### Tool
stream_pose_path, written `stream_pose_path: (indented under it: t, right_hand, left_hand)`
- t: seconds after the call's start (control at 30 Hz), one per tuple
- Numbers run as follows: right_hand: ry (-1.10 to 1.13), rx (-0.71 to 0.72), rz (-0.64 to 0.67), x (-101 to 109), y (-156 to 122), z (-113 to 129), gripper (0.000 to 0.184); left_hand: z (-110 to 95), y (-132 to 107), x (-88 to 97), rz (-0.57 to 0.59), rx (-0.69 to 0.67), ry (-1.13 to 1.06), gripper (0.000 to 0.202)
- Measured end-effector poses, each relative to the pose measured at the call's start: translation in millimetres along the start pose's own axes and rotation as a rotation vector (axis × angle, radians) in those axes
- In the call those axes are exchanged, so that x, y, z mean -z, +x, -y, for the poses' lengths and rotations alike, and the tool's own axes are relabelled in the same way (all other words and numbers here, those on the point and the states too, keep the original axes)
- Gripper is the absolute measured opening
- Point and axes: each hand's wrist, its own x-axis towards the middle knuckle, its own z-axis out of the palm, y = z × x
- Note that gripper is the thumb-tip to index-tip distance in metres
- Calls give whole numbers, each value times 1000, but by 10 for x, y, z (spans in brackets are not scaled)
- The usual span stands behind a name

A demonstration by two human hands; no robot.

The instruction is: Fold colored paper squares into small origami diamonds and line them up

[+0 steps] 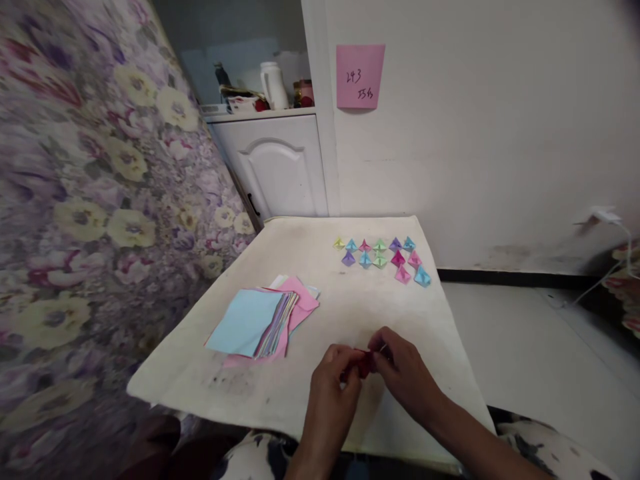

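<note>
Near the front of the table, a small dark red piece of folded paper [366, 364] is pinched between both hands. My left hand [334, 380] is closed on its left side, and my right hand [400, 363] grips its right edge between thumb and fingers. Much of the paper is hidden by the fingers, so its exact shape cannot be made out. Beyond the hands, several small folded paper boats [379, 260] in yellow, blue, green, purple and pink stand in rows. To the left lies a stack of coloured square paper [245, 323], pale blue on top.
The table [310, 240] has a cream cover with dark smudges. A floral curtain [130, 227] hangs at left. Behind are a white cabinet [283, 167], a white jug [275, 87] on its shelf, and a wall with a pink note [360, 77]. At right, a cable hangs from a plug [606, 215].
</note>
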Motion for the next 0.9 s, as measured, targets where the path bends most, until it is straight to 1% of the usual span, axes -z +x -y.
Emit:
stream_pose_path:
  t: [0.2,0.33,0.5,0.63,0.77,0.9]
  right_hand:
    - [-63,7,-7,4,10,-31,18]
    - [-102,33,-20,-26,3,-55,20]
    - [-109,39,-13,-48,-4,-56,22]
    - [-94,47,-13,-50,7,-69,20]
    - [-97,62,-22,-55,9,-70,21]
    - [-92,120,-21,-57,-18,-32,21]
  left_hand:
    - [-69,-4,4,-19,122,-62,21]
    - [-62,-14,-2,-48,176,-72,26]
    - [-17,-10,-28,-43,183,-143,34]
    - [2,-10,-31,-47,196,-214,31]
    - [13,-9,-23,-47,239,-242,29]
    - [39,6,-32,-26,297,-292,28]
